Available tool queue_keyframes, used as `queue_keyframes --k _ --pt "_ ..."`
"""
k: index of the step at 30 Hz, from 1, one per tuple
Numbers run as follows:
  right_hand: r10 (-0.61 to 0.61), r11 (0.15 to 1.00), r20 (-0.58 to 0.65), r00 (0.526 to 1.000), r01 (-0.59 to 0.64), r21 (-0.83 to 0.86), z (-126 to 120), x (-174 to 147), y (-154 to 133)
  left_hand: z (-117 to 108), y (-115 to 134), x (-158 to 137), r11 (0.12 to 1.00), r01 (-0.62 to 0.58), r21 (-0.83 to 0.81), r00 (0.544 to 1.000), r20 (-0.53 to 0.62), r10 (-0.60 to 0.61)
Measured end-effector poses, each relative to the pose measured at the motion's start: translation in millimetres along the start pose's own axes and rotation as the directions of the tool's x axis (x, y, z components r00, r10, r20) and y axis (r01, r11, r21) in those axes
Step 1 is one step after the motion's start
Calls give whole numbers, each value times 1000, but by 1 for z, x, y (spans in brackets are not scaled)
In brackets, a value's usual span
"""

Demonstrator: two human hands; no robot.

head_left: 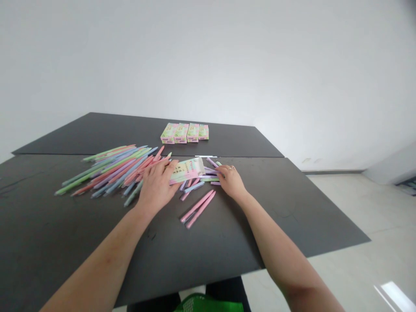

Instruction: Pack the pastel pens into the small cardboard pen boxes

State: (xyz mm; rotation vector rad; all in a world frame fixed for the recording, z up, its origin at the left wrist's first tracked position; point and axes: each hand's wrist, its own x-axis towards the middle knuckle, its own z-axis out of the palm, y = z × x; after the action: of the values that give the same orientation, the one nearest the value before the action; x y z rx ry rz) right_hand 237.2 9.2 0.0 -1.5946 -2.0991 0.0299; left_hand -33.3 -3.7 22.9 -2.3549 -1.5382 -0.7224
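Observation:
My left hand (158, 183) is closed around a small pastel pink-and-green carton (186, 170), which lies tilted with its white end flap toward the right. My right hand (232, 181), a ring on one finger, has its fingers bent over several purple and green pens (210, 171) just past the carton's flap end. Its fingertips are partly hidden among them. Below the carton are a blue pen (194, 187) and other short pastel pens. Closer to me, a few pink pens (198, 209) lie together on the dark table (201, 255).
To the left spreads a large loose pile of pastel pens (110, 171). Several matching cartons (183, 133) stand in a row farther back. A thin white strip (206, 156) lies by the table seam. A white wall (208, 60) rises behind.

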Motion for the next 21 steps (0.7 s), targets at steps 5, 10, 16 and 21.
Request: queue_keyframes --k 5,10,16,21 --pt "-22 997 43 999 25 -75 4 7 4 0 -1 0 1000 5 -9 1000 2 -5" --pt "10 995 75 997 -3 -95 7 6 5 1 -2 0 1000 7 -18 1000 0 -7" --pt "68 992 107 992 -56 -114 7 5 6 2 -3 0 999 35 -21 999 -5 -35" --pt "122 987 102 987 -109 -121 3 5 5 1 -3 1 999 42 -13 999 -16 -42"
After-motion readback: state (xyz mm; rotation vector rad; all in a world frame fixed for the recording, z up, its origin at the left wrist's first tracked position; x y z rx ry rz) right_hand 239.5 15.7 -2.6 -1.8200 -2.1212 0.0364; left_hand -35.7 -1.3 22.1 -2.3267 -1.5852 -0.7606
